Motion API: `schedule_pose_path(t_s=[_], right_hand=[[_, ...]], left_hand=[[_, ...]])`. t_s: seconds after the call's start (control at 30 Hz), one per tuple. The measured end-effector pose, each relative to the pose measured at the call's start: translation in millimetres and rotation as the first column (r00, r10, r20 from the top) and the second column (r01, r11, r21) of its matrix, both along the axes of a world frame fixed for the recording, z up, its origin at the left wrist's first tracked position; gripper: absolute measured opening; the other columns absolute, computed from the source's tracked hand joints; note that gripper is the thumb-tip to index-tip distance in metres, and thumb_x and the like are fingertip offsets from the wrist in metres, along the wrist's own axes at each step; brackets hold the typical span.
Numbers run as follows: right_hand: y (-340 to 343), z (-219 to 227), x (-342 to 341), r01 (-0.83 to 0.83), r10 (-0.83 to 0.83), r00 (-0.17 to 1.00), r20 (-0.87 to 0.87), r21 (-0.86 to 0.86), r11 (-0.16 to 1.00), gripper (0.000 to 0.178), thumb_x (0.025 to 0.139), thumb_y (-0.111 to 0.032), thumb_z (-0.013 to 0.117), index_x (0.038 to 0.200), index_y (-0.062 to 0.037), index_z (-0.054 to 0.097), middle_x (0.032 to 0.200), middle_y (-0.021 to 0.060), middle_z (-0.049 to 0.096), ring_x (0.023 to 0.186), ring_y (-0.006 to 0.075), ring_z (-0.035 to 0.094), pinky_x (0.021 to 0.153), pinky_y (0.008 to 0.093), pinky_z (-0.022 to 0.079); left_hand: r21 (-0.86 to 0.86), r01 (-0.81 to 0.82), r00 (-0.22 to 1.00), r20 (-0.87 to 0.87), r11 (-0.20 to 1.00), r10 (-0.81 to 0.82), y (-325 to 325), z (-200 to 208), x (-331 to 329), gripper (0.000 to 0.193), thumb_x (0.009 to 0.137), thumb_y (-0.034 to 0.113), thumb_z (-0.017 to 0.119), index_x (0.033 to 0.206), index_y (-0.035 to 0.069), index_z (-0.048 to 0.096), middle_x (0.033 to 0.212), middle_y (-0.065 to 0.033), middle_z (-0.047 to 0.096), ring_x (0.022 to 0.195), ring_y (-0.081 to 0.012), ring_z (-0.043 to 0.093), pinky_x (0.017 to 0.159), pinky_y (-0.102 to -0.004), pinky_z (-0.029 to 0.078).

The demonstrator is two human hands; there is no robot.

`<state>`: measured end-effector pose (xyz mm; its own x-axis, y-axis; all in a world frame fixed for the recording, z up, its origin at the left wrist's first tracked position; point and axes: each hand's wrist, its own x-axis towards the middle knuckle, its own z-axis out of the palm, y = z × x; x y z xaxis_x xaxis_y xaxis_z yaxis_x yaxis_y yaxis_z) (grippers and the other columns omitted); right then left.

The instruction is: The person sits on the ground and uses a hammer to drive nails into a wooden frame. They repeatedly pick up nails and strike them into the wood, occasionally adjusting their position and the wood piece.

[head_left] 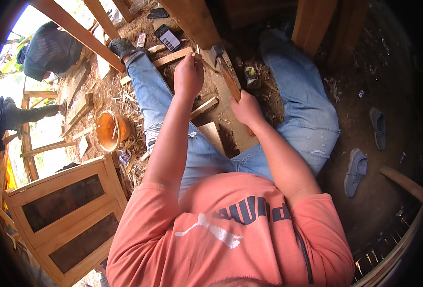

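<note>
My right hand (247, 111) is wrapped round the wooden handle of a hammer (229, 80). The hammer's metal head lies over the far end of a long plank (225, 98) between my legs, close to an upright wooden post (191, 21). To the left, my left hand (189, 75) is closed, with a thin pale stick (207, 63) at its fingertips that slants toward the plank. Whether that stick is plain wood or a tool's handle I cannot make out. A short wood block (212, 136) and a narrow offcut (204, 107) lie beside the plank.
Phones (167, 38) lie beyond my left foot. An orange bucket (112, 130) stands among wood shavings, near a panelled wooden frame (72, 210). Another person (53, 50) bends at the far left. Grey shoes (355, 172) lie right; a crumpled can-like container (252, 77) sits near the plank.
</note>
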<state>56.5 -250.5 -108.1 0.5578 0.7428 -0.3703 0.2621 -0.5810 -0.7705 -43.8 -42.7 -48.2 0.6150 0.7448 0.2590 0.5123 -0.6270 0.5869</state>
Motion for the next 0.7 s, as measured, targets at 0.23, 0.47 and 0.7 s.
schedule_pose_path(t_s=[0.23, 0.47, 0.7], right_hand=[[-1.6, -25.0, 4.5, 0.021, -0.02, 1.0, 0.021, -0.06, 0.998, 0.04, 0.101, -0.033, 0.073, 0.116, 0.0045, 0.072, 0.105, 0.0317, 0.077, 0.106, 0.0512, 0.073, 0.091, 0.0541, 0.059], [3.7, -18.9, 12.5, 0.057, -0.079, 0.949, -0.304, -0.083, 0.995, 0.034, 0.106, -0.031, 0.069, 0.114, 0.0018, 0.066, 0.084, 0.018, 0.073, 0.066, 0.0291, 0.073, 0.061, 0.0451, 0.059], [1.2, -9.3, 18.7, 0.184, -0.182, 0.721, -0.668, -0.069, 0.98, 0.031, 0.11, -0.03, 0.065, 0.12, -0.0019, 0.057, 0.075, 0.006, 0.061, 0.053, 0.0176, 0.062, 0.048, 0.0379, 0.052]], left_hand=[[-0.04, -0.036, 0.999, -0.009, 0.999, 0.035, -3.2, 10.4, 5.7, 0.01, 0.101, 0.01, 0.07, 0.105, 0.001, 0.068, 0.098, -0.025, 0.077, 0.095, -0.0475, 0.074, 0.082, -0.0533, 0.059], [-0.514, -0.021, 0.889, 0.382, 0.858, 0.251, 10.8, -8.5, -26.4, 0.015, 0.11, 0.007, 0.068, 0.124, 0.0, 0.068, 0.107, -0.0087, 0.077, 0.093, -0.0161, 0.075, 0.083, -0.0312, 0.062], [-0.813, 0.472, 0.664, 0.582, 0.34, 0.47, 10.0, 8.6, -81.7, 0.03, 0.114, 0.008, 0.06, 0.144, 0.007, 0.055, 0.12, -0.0116, 0.074, 0.103, -0.0219, 0.077, 0.089, -0.0373, 0.068]])
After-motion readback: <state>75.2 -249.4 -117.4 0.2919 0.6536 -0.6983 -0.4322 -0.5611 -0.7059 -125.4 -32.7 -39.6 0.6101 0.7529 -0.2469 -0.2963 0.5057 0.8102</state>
